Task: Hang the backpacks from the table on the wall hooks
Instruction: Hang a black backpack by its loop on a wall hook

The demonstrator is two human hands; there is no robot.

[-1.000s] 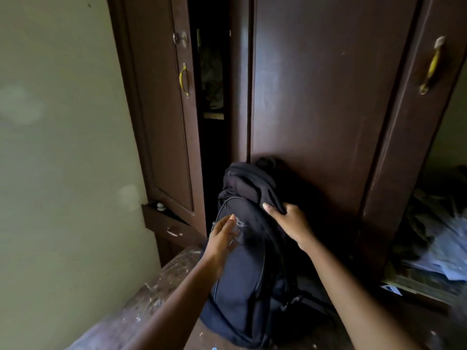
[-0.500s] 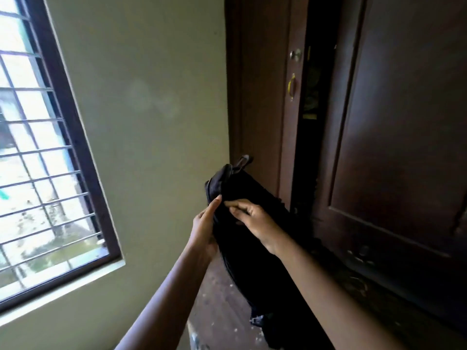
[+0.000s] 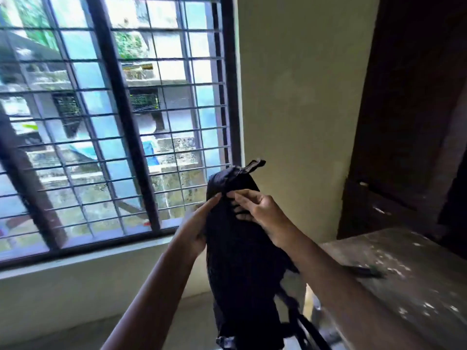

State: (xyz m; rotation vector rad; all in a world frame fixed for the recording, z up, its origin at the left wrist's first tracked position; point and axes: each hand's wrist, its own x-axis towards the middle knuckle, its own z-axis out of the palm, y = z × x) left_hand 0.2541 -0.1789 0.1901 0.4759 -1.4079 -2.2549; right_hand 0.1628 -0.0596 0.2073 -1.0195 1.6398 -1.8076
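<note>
Your soft black fabric backpack [image 3: 242, 261] is held upright between your hands, long axis vertical, carry loop [image 3: 254, 164] uppermost, just above your fingers [image 3: 246, 197]. Your left hand [image 3: 198, 223] clasps its side. Your right hand [image 3: 262, 213] pinches its upper fabric with curled fingers.

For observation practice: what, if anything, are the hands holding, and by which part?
The black backpack, near its top: the left hand and right hand grip the fabric just below the loop.
</note>
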